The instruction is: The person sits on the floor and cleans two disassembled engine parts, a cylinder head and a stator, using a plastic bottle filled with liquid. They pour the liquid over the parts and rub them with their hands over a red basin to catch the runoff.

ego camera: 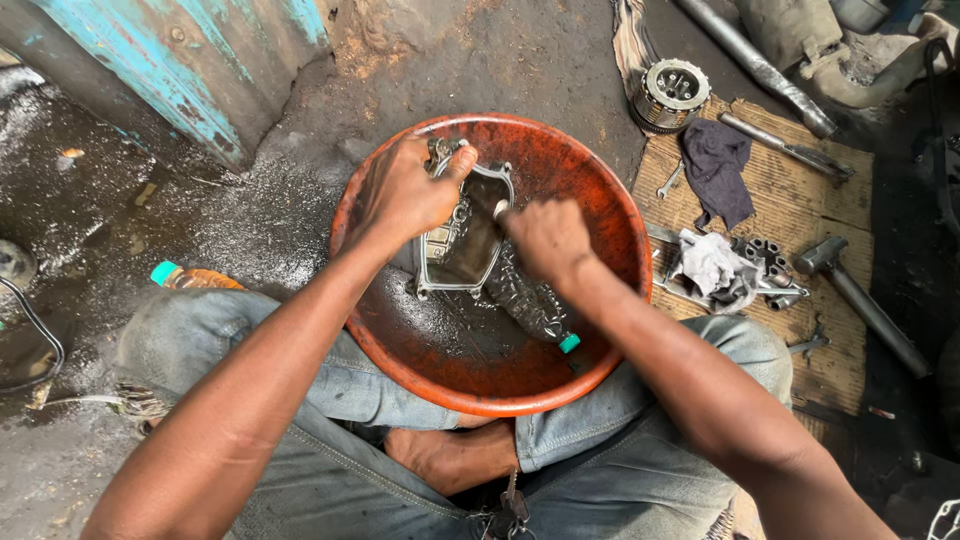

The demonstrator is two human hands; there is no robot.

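The left hand (405, 195) holds the top edge of a metal cover (462, 235), with the fingers curled tight on its rim. The cover stands tilted inside a big orange bowl (600, 190), which sits between the person's knees. The right hand (548, 238) is closed in a fist round a small tool with a pale tip, maybe a brush, but I cannot tell. The tip touches the inside of the cover.

The bowl looks wet and oily at the bottom. The cover may be slick, so it could slip out of the left hand and bang down in the bowl. The bowl rests partly on the legs, so a hard push could tip it and spill the dirty liquid on the jeans. Splashes could hit the bare foot (450, 455) just under the bowl.

A clear plastic bottle (530, 300) lies in the bowl, beside the cover. It is ribbed and has a green cap. If the right arm bumps it, it could roll about.

A second bottle (190, 277) lies on the ground by the left knee. It looks orange and has a green cap too. I see no label or sign on either one.

A hammer (860, 295) and rags (715, 265) lie on cardboard (800, 200) to the right.
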